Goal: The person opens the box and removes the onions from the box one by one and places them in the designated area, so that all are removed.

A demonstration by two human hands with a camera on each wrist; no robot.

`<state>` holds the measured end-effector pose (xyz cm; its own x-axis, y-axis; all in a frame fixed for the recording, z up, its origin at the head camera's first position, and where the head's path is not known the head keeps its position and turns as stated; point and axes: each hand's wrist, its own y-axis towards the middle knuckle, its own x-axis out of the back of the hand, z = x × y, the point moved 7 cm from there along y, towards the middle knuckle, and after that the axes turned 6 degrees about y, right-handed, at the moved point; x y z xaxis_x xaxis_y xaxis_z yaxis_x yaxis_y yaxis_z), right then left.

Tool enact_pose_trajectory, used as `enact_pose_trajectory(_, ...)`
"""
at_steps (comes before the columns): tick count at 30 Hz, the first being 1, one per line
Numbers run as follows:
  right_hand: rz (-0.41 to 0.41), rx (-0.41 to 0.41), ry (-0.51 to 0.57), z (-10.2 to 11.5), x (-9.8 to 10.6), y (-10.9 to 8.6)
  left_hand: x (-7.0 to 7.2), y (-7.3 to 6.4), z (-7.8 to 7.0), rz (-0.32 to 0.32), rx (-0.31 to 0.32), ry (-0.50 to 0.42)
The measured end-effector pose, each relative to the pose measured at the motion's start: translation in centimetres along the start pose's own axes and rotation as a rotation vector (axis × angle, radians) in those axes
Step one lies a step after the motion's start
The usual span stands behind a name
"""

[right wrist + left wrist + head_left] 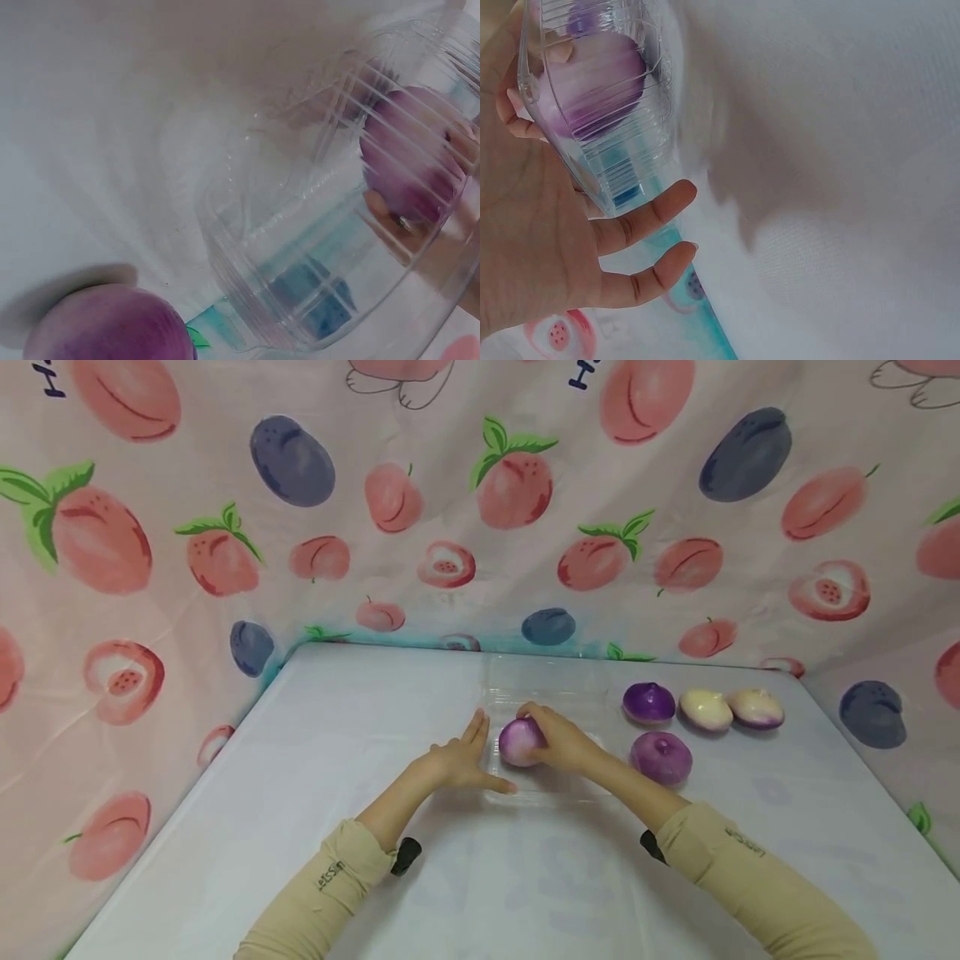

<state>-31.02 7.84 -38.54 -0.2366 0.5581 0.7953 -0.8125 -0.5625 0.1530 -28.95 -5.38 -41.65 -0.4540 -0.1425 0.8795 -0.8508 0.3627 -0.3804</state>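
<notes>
A purple-and-white onion (517, 745) is within the clear plastic container (555, 795), near its left side. My right hand (564, 745) grips this onion from the right and above. Along the container's left wall lies my left hand (459, 762), fingers extended and spread, thumb by the near rim. The left wrist view shows the onion (604, 86) through the ribbed plastic, beside the left hand's fingers (649, 221). Through the container wall, the right wrist view shows the right hand's fingers around the onion (412, 157).
Right of the container sit a dark purple onion (649, 703), a lighter purple onion (662, 760) and two pale onions (705, 710). A clear lid-like panel (547, 673) lies behind the container. A fruit-printed curtain (450, 485) borders the white table (337, 710).
</notes>
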Motion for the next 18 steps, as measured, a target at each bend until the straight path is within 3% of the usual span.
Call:
enact_pose_trajectory(9,-0.025,-0.012,-0.011,-0.6,0.2,-0.8,-0.1,0.2,0.1,0.000,-0.004,-0.001)
enact_pose_trajectory(13,-0.065,0.029,0.014,-1.0,0.6,-1.1,-0.1,0.3,0.1,-0.004,-0.004,0.004)
enact_pose_trajectory(18,-0.095,0.012,0.056,-1.1,1.1,-1.4,-0.1,0.3,0.1,-0.004,0.000,0.016)
